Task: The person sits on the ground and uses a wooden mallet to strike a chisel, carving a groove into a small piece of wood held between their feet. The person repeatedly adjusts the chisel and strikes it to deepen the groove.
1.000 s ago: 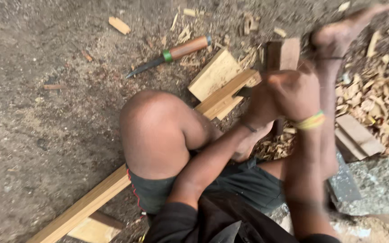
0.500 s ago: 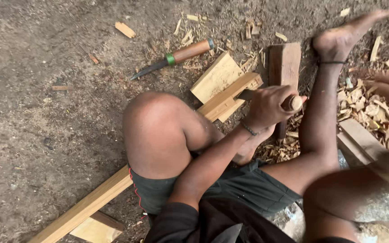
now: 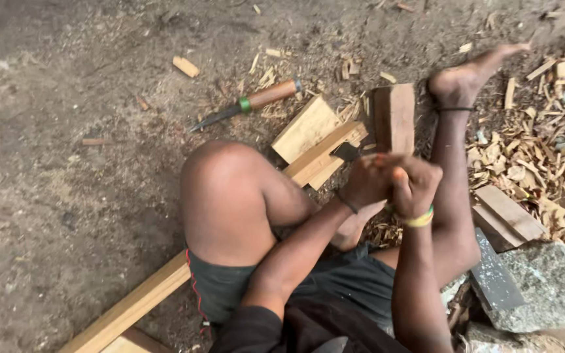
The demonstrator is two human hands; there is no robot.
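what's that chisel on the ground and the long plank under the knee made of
Chisel: turned wooden handle, reddish-brown, with a green band; the blade looks like dark, dull metal. Long plank: pale, bare sawn wood, apparently unfinished, with visible grain and square edges.

The bare, dusty brown earth floor (image 3: 67, 196) carries everything. On it lie a chisel with a wooden handle and green collar (image 3: 246, 104), a small pale offcut of wood (image 3: 186, 66), a long pale timber plank (image 3: 135, 304) running diagonally, a flat square wooden block (image 3: 303, 127) beside the plank's far end, an upright dark wooden block (image 3: 393, 114), a heap of light wood chips (image 3: 531, 147) and a grey rough stone (image 3: 550, 287).
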